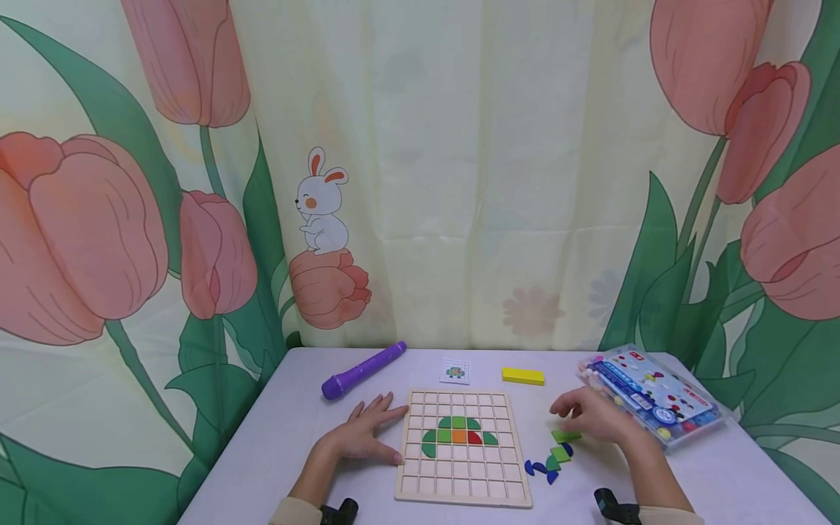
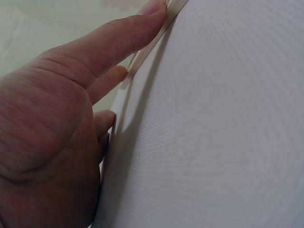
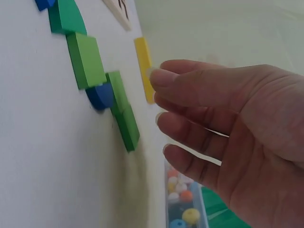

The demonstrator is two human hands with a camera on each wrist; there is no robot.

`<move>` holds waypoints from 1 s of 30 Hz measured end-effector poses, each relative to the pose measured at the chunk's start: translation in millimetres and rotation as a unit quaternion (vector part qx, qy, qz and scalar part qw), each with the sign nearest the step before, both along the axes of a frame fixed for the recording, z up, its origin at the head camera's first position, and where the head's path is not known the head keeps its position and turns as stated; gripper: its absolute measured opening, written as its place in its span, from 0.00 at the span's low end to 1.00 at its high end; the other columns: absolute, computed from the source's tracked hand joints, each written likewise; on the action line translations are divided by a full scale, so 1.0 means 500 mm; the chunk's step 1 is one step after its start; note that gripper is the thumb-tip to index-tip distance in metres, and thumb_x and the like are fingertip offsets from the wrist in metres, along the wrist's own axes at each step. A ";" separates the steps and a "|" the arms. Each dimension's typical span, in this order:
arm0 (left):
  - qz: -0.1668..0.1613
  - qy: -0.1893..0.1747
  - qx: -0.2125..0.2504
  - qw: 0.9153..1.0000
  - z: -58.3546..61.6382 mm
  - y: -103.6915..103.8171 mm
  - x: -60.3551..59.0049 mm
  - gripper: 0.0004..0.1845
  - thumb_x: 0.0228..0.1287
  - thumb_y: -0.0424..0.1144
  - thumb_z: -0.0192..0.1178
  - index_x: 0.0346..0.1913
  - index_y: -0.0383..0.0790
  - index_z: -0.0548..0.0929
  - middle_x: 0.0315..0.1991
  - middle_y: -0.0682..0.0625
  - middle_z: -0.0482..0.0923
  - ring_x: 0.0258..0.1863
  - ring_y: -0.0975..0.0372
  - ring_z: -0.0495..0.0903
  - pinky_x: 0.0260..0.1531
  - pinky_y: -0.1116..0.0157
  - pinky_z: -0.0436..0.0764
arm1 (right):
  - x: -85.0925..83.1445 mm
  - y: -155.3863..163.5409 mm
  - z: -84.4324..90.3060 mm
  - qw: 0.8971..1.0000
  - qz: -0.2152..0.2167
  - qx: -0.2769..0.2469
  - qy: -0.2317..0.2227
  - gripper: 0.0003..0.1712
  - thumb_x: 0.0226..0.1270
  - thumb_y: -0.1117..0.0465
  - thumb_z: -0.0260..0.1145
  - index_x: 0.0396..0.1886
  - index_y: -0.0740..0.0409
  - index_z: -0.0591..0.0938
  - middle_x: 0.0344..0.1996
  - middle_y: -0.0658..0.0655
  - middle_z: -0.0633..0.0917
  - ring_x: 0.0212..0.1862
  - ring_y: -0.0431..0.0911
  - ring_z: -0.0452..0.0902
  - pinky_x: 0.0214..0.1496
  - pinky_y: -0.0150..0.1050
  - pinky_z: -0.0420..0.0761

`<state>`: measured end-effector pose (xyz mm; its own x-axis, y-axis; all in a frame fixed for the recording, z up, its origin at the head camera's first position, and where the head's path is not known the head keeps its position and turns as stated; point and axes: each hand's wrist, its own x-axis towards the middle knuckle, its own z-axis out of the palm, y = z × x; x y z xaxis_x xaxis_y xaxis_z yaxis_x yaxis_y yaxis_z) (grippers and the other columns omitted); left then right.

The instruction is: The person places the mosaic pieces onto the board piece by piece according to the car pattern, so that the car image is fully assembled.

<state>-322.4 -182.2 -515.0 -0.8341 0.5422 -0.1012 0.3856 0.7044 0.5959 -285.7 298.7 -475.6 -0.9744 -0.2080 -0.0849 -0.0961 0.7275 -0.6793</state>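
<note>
A wooden grid board [image 1: 462, 477] lies in front of me, with green, orange and red pieces forming a dome shape [image 1: 458, 432] in its middle rows. My left hand [image 1: 367, 434] lies flat on the table, fingers straight. In the left wrist view its fingertips [image 2: 152, 9] touch the board's left edge [image 2: 142, 52]. My right hand [image 1: 587, 417] hovers with relaxed fingers over a long green block [image 1: 566, 436] and holds nothing. In the right wrist view the fingers [image 3: 190, 80] stand apart from that green block [image 3: 122, 114]. Beside it lie a light green block [image 3: 86, 59] and a blue piece [image 3: 100, 96].
Loose green and blue pieces [image 1: 547, 465] lie right of the board. Behind it are a purple marker [image 1: 364, 370], a small picture card [image 1: 455, 371] and a yellow block [image 1: 523, 376]. A clear plastic box of beads [image 1: 656, 394] sits at the right. A tulip curtain hangs behind the table.
</note>
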 end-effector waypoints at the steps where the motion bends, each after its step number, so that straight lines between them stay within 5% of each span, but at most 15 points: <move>1: 0.000 0.000 0.000 1.000 0.000 0.000 0.000 0.54 0.49 0.64 0.76 0.79 0.56 0.67 0.85 0.39 0.46 0.85 0.42 0.40 0.80 0.35 0.34 | 0.000 0.004 -0.001 1.000 -0.007 0.002 -0.003 0.16 0.59 0.69 0.76 0.49 0.58 0.90 0.41 0.53 0.89 0.41 0.47 0.78 0.41 0.38 0.81; 16: 0.003 -0.001 0.001 1.000 -0.002 0.001 0.000 0.53 0.49 0.64 0.77 0.79 0.58 0.67 0.85 0.40 0.46 0.85 0.43 0.40 0.80 0.35 0.34 | -0.001 0.023 -0.021 0.998 -0.051 0.027 -0.038 0.15 0.56 0.74 0.76 0.42 0.55 0.92 0.36 0.50 0.89 0.39 0.46 0.77 0.44 0.40 0.80; 30: 0.003 0.002 -0.002 1.000 -0.005 -0.001 -0.002 0.54 0.48 0.65 0.76 0.80 0.58 0.67 0.86 0.42 0.46 0.85 0.43 0.39 0.80 0.36 0.33 | 0.002 0.027 -0.029 0.998 -0.033 0.024 -0.037 0.13 0.57 0.71 0.77 0.39 0.54 0.87 0.33 0.52 0.83 0.39 0.47 0.74 0.43 0.40 0.76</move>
